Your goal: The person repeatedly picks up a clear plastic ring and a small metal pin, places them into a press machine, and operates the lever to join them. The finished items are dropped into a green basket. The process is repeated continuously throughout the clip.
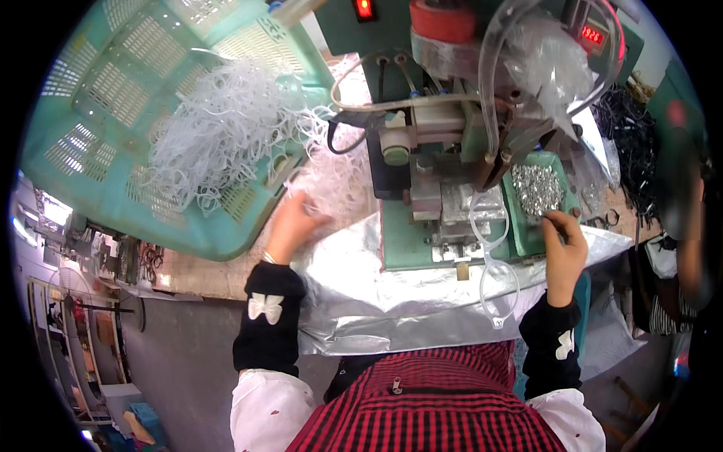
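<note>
Head view: the left grip (290, 228), thumb spread from fingers, is open just right of a large pale-green perforated plastic basket (203, 239) heaped with translucent plastic loops (226, 120). The right grip (565, 252) has its fingertips at a small green tray (530, 242) of silvery metal bits (536, 188); I cannot tell whether it pinches one. Left of it, a translucent looped strap (491, 245) hangs at a metal-and-green machine (427, 197). Beyond it, a display (593, 35) shows red digits. Silver foil (339, 324) covers part of the desk (192, 277) between both grips.

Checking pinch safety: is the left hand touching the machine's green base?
Apart. The head view shows it: silver foil is visible in the gap between the left hand and the green base.
</note>
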Motion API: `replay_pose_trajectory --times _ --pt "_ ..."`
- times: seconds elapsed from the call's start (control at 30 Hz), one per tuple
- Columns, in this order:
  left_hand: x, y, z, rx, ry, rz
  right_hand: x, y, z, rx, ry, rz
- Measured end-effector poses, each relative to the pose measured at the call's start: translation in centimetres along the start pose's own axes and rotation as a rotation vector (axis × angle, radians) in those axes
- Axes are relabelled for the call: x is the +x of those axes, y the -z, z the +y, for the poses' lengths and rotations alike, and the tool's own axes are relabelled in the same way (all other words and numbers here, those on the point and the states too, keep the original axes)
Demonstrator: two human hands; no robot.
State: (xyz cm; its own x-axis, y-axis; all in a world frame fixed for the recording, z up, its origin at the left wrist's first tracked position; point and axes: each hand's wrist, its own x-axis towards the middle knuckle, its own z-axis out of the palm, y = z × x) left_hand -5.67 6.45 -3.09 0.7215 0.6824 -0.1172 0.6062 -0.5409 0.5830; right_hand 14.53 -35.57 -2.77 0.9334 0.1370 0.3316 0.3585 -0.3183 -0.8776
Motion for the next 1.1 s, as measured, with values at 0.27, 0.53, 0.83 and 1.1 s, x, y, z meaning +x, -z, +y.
replay_pose_trajectory --times 0.27,0.53,0.83,1.1 --pt "-2.5 2.4 6.4 -0.638 -0.373 0.201 0.5 1.1 -8.7 0.087 0.184 -0.228" --pt "-6.5 -3.3 7.2 -0.997 0.027 0.012 1.5 -6.6 -10.1 0.6 -0.027 -0.164" --pt "-7.6 2.8 21.1 -0.618 -0.822 0.53 1.2 -6.5 -12.0 0.956 -0.214 -0.314" --pt "-13.4 1.5 20.8 -0.98 -0.504 -0.308 -0.7 -3.5 -9.4 0.076 0.451 -0.088"
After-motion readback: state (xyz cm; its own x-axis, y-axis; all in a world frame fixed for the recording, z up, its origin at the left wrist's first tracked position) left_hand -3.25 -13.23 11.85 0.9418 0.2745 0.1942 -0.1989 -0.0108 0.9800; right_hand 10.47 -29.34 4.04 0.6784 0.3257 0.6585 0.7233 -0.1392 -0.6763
